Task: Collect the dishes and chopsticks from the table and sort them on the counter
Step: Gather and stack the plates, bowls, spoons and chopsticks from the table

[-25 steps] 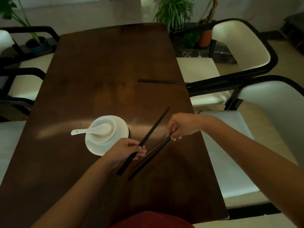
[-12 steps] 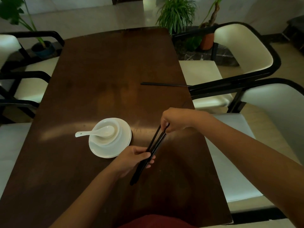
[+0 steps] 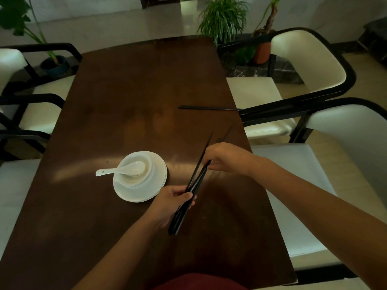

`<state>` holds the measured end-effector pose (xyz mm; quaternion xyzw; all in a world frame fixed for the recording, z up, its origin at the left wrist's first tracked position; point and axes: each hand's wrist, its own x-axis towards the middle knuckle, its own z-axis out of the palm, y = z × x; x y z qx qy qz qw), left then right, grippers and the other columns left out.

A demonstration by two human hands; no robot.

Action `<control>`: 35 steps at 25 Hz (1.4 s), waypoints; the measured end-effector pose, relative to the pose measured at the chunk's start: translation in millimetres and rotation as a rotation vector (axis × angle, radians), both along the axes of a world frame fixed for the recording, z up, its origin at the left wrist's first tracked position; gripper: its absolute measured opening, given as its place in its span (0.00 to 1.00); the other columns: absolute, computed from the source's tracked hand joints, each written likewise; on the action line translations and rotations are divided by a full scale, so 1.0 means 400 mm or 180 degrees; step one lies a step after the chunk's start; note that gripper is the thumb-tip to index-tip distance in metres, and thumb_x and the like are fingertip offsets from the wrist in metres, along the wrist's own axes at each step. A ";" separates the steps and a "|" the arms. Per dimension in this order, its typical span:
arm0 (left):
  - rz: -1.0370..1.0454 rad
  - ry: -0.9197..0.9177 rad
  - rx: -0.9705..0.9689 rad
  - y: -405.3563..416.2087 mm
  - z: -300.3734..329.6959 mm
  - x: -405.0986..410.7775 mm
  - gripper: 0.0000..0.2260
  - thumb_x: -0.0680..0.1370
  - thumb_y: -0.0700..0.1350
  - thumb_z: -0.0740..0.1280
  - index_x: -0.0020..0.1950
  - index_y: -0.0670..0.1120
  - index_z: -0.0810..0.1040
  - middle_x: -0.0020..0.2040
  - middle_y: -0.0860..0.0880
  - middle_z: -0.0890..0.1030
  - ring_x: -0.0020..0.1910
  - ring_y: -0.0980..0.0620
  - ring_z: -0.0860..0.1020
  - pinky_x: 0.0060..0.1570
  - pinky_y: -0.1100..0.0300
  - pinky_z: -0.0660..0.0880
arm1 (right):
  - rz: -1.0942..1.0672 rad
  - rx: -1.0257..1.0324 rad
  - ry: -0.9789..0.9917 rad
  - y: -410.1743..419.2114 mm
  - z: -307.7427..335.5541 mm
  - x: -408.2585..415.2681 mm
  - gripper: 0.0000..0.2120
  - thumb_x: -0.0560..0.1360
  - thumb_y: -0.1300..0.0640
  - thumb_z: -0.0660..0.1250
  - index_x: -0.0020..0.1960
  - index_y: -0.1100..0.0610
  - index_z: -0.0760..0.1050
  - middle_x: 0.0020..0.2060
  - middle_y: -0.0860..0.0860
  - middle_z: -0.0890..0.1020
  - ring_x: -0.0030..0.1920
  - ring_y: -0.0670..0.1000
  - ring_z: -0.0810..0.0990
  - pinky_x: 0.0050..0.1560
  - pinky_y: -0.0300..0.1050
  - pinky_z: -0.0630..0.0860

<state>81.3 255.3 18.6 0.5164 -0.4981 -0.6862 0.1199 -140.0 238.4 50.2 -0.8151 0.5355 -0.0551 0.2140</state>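
Chopsticks (image 3: pixel 193 185), black, bundled, held above table (image 3: pixel 125 101) between both hands, slanting from lower left to upper right. Exact count not discernible.

Left to right:

Chairs (image 3: pixel 31 114), cream seats with black frames, along left edge of table. Potted plant (image 3: pixel 52 63) behind them on floor.

Spoon (image 3: pixel 123 169), white, resting in bowl (image 3: pixel 144 172), handle pointing left over rim. Bowl seated on plate (image 3: pixel 129 193), white; possibly more than one plate stacked, not certain. Stack standing on table just left of hands.

Left hand (image 3: pixel 171 203) curled round lower part of chopsticks, thumb on top, butt ends protruding below the fist. Hand just beside plate rim, apparently not touching.

Right hand (image 3: pixel 226 156) pinching upper part of same chopsticks at fingertips, tips protruding beyond it toward far right.

Second chopsticks (image 3: pixel 209 108), black, lying flat near right edge of table, well apart from hands, one end reaching past the edge toward a chair arm. One or two sticks: cannot tell.

Two chairs (image 3: pixel 314 65) at right side, same cream and black. Potted plants (image 3: pixel 224 19) beyond far right corner of table.

Red garment (image 3: pixel 199 282) at bottom edge.
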 end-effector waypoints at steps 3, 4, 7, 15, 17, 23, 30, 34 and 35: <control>0.0106 0.0049 0.0000 -0.002 0.000 -0.002 0.09 0.76 0.37 0.65 0.47 0.49 0.82 0.37 0.52 0.85 0.38 0.58 0.82 0.36 0.67 0.77 | 0.0124 -0.0463 0.0029 0.013 -0.010 -0.002 0.09 0.73 0.57 0.68 0.52 0.58 0.80 0.51 0.54 0.82 0.54 0.53 0.79 0.65 0.46 0.68; 0.0127 0.0038 -0.0031 -0.002 -0.001 -0.002 0.09 0.76 0.37 0.65 0.46 0.50 0.82 0.37 0.52 0.85 0.38 0.57 0.82 0.37 0.67 0.77 | 0.0121 -0.0804 0.0019 0.025 -0.017 -0.001 0.09 0.72 0.58 0.70 0.51 0.59 0.80 0.51 0.56 0.82 0.54 0.54 0.79 0.64 0.47 0.69; 0.0211 0.0097 0.0067 0.004 -0.010 -0.004 0.09 0.76 0.37 0.65 0.47 0.48 0.83 0.38 0.50 0.85 0.38 0.56 0.81 0.38 0.65 0.77 | -0.0596 -0.1895 -0.0311 0.061 -0.062 0.023 0.11 0.70 0.60 0.71 0.51 0.62 0.80 0.51 0.58 0.81 0.55 0.56 0.79 0.57 0.47 0.75; 0.0214 0.0532 0.0880 0.006 -0.015 0.006 0.09 0.76 0.35 0.63 0.52 0.43 0.81 0.39 0.47 0.84 0.38 0.53 0.81 0.38 0.62 0.78 | -0.3070 0.1640 -0.3883 0.093 -0.099 0.170 0.10 0.77 0.56 0.62 0.52 0.61 0.77 0.38 0.50 0.80 0.35 0.47 0.75 0.30 0.36 0.67; 0.0106 0.0602 0.1091 -0.001 -0.007 0.009 0.10 0.76 0.36 0.63 0.56 0.42 0.79 0.43 0.45 0.84 0.41 0.51 0.82 0.40 0.60 0.78 | -0.2889 0.1438 -0.3731 0.082 -0.089 0.169 0.06 0.77 0.58 0.63 0.47 0.58 0.77 0.36 0.48 0.80 0.34 0.46 0.74 0.30 0.35 0.67; -0.0013 0.0749 0.1293 -0.048 0.016 -0.015 0.10 0.78 0.40 0.61 0.57 0.41 0.78 0.46 0.44 0.84 0.42 0.50 0.82 0.42 0.59 0.79 | -0.2549 0.1427 -0.3157 0.011 -0.088 0.129 0.06 0.76 0.57 0.65 0.41 0.56 0.73 0.31 0.48 0.77 0.29 0.45 0.73 0.27 0.33 0.69; 0.0549 0.1277 0.1401 -0.160 -0.004 -0.093 0.09 0.77 0.35 0.60 0.53 0.38 0.79 0.37 0.45 0.81 0.35 0.52 0.79 0.39 0.58 0.79 | -0.2357 0.1017 -0.2807 -0.207 -0.127 -0.040 0.13 0.78 0.51 0.61 0.54 0.58 0.77 0.41 0.48 0.82 0.36 0.41 0.80 0.37 0.38 0.76; 0.0907 0.1146 0.1242 -0.234 -0.048 -0.116 0.10 0.78 0.35 0.58 0.52 0.38 0.79 0.37 0.46 0.81 0.34 0.52 0.79 0.37 0.59 0.80 | -0.2459 -0.0247 -0.0035 -0.374 -0.210 -0.246 0.19 0.76 0.54 0.63 0.66 0.57 0.69 0.60 0.56 0.77 0.61 0.56 0.73 0.61 0.51 0.72; 0.0982 0.1111 0.1218 -0.248 -0.056 -0.117 0.10 0.78 0.35 0.58 0.53 0.38 0.78 0.37 0.46 0.81 0.34 0.53 0.79 0.37 0.59 0.80 | -0.2278 -0.0287 0.0382 -0.406 -0.233 -0.277 0.21 0.76 0.55 0.63 0.68 0.57 0.67 0.63 0.57 0.75 0.63 0.57 0.71 0.62 0.53 0.71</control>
